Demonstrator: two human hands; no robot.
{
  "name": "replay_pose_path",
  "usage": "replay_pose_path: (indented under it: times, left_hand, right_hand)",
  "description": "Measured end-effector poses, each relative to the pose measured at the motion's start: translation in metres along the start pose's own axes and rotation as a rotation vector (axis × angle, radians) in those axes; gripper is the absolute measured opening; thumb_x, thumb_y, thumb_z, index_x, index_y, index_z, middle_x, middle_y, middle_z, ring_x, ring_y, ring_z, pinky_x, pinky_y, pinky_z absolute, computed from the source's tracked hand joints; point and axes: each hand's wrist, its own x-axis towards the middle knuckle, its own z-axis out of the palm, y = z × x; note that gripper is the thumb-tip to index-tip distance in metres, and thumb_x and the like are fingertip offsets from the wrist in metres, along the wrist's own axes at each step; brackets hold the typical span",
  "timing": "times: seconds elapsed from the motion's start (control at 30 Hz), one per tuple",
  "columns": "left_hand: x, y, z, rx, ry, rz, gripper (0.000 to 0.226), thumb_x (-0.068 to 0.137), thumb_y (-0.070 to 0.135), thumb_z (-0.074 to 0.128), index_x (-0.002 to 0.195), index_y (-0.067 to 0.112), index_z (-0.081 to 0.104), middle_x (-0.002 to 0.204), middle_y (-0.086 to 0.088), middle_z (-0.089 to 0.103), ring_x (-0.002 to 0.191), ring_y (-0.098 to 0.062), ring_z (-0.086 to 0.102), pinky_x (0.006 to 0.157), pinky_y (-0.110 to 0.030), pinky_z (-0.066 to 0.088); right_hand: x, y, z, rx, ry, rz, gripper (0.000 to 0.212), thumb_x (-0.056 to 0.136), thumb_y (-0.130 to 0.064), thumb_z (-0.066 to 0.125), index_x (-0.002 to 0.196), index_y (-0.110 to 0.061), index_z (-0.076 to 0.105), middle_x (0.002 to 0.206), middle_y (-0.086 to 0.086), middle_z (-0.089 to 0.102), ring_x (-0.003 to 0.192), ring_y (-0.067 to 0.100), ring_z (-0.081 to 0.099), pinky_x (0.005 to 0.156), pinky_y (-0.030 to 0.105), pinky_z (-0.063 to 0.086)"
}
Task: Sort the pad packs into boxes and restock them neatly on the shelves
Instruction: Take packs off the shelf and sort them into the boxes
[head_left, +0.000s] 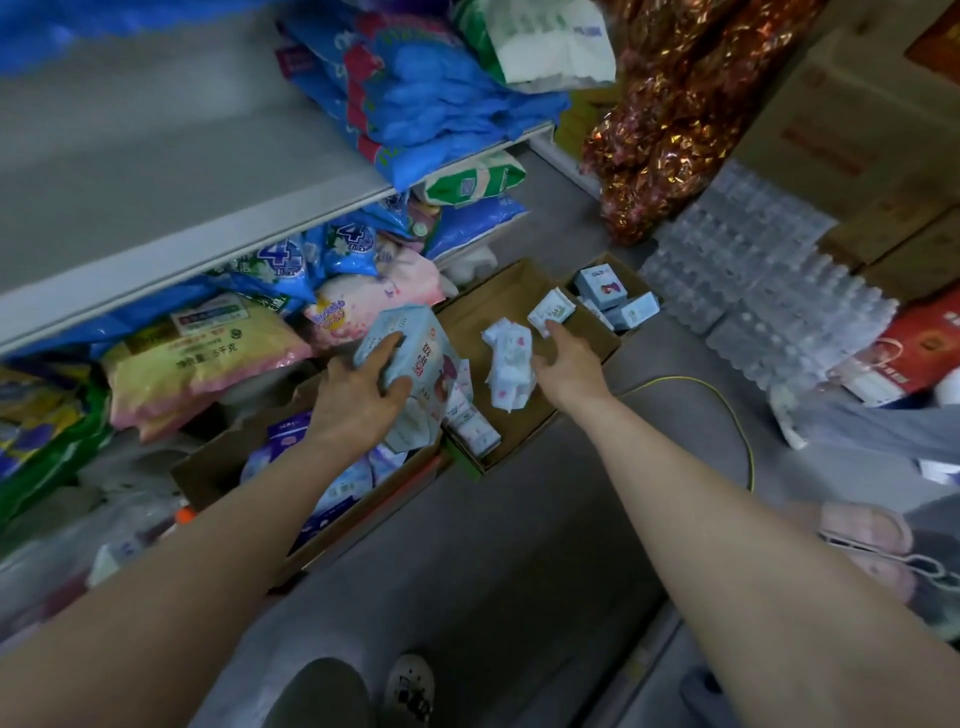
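My left hand grips a large light-blue pad pack above the near cardboard box, which holds several purple and blue packs. My right hand pinches a small white pad pack over the middle cardboard box. A loose heap of small white packs lies in that middle box, with a flat pack at its near end. A third, farther box holds small light-blue boxed packs.
Grey shelves on the left carry blue, yellow and pink bags. Shrink-wrapped water bottles, cardboard cartons and a red bag crowd the right. A yellow cord runs across the grey floor. My shoe shows below.
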Motion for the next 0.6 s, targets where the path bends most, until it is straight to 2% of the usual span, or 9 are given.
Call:
replay_pose_path:
  times: [0.1, 0.17, 0.23, 0.3, 0.33, 0.4, 0.47, 0.5, 0.6]
  left_hand:
    - [0.001, 0.017, 0.002, -0.088, -0.051, 0.014, 0.051, 0.096, 0.044, 0.049, 0.145, 0.047, 0.034, 0.143, -0.014, 0.036, 0.124, -0.037, 0.047, 0.107, -0.038, 0.039]
    - [0.003, 0.028, 0.006, -0.204, -0.087, 0.024, 0.045, 0.098, 0.041, 0.050, 0.142, 0.043, 0.041, 0.142, -0.007, 0.044, 0.124, -0.029, 0.049, 0.101, -0.032, 0.039]
    - [0.008, 0.038, 0.008, -0.345, -0.129, 0.027, 0.039, 0.099, 0.040, 0.049, 0.138, 0.038, 0.048, 0.133, 0.002, 0.052, 0.119, -0.021, 0.054, 0.094, -0.026, 0.039]
    - [0.013, 0.046, 0.008, -0.434, -0.185, 0.037, 0.031, 0.099, 0.043, 0.047, 0.129, 0.039, 0.054, 0.126, 0.007, 0.058, 0.115, -0.016, 0.056, 0.097, -0.027, 0.041]
    - [0.014, 0.049, 0.008, -0.458, -0.215, 0.043, 0.028, 0.098, 0.048, 0.047, 0.123, 0.042, 0.055, 0.125, 0.006, 0.060, 0.114, -0.017, 0.057, 0.101, -0.033, 0.044]
    - [0.017, 0.052, 0.009, -0.485, -0.261, 0.047, 0.037, 0.090, 0.061, 0.046, 0.121, 0.044, 0.056, 0.125, 0.004, 0.063, 0.114, -0.019, 0.059, 0.103, -0.044, 0.046]
    - [0.015, 0.053, 0.012, -0.476, -0.276, 0.039, 0.041, 0.093, 0.060, 0.045, 0.128, 0.039, 0.054, 0.124, 0.003, 0.063, 0.111, -0.018, 0.060, 0.100, -0.044, 0.048]
    - [0.015, 0.053, 0.014, -0.475, -0.281, 0.048, 0.038, 0.097, 0.054, 0.044, 0.129, 0.036, 0.054, 0.123, 0.002, 0.063, 0.108, -0.017, 0.060, 0.098, -0.042, 0.050]
    - [0.013, 0.056, 0.015, -0.449, -0.283, 0.094, 0.033, 0.100, 0.045, 0.043, 0.129, 0.033, 0.055, 0.117, 0.003, 0.063, 0.100, -0.012, 0.059, 0.091, -0.034, 0.050]
  right_hand:
    - [-0.002, 0.004, 0.002, -0.020, -0.063, -0.050, 0.050, 0.102, -0.022, 0.049, 0.151, -0.021, 0.037, 0.153, 0.009, 0.040, 0.137, 0.025, 0.040, 0.102, 0.023, 0.033]
    - [-0.006, 0.005, -0.001, -0.016, -0.107, -0.046, 0.050, 0.104, -0.028, 0.046, 0.152, -0.022, 0.034, 0.154, 0.008, 0.038, 0.138, 0.026, 0.039, 0.105, 0.027, 0.033]
    - [-0.007, 0.005, -0.006, -0.003, -0.132, -0.023, 0.051, 0.105, -0.036, 0.039, 0.153, -0.021, 0.031, 0.156, 0.007, 0.035, 0.141, 0.026, 0.036, 0.109, 0.029, 0.031]
    - [-0.006, 0.004, -0.010, 0.052, -0.141, 0.031, 0.051, 0.105, -0.044, 0.033, 0.151, -0.022, 0.034, 0.155, 0.007, 0.038, 0.140, 0.026, 0.038, 0.112, 0.032, 0.031]
    - [-0.006, 0.004, -0.011, 0.101, -0.151, 0.066, 0.051, 0.104, -0.048, 0.032, 0.148, -0.023, 0.038, 0.151, 0.008, 0.043, 0.136, 0.027, 0.043, 0.111, 0.038, 0.037]
    - [-0.006, 0.006, -0.010, 0.226, -0.163, 0.125, 0.046, 0.102, -0.051, 0.035, 0.136, -0.024, 0.047, 0.137, 0.009, 0.054, 0.122, 0.028, 0.055, 0.094, 0.046, 0.054]
    - [-0.007, 0.010, -0.008, 0.317, -0.152, 0.152, 0.037, 0.100, -0.050, 0.041, 0.126, -0.024, 0.049, 0.127, 0.008, 0.061, 0.109, 0.024, 0.063, 0.077, 0.039, 0.061]
    - [-0.008, 0.012, -0.007, 0.343, -0.143, 0.161, 0.036, 0.100, -0.050, 0.043, 0.123, -0.024, 0.049, 0.124, 0.008, 0.062, 0.105, 0.022, 0.065, 0.075, 0.037, 0.061]
    - [-0.009, 0.017, -0.006, 0.341, -0.127, 0.184, 0.044, 0.096, -0.057, 0.046, 0.124, -0.024, 0.047, 0.122, 0.007, 0.062, 0.105, 0.023, 0.065, 0.086, 0.043, 0.059]
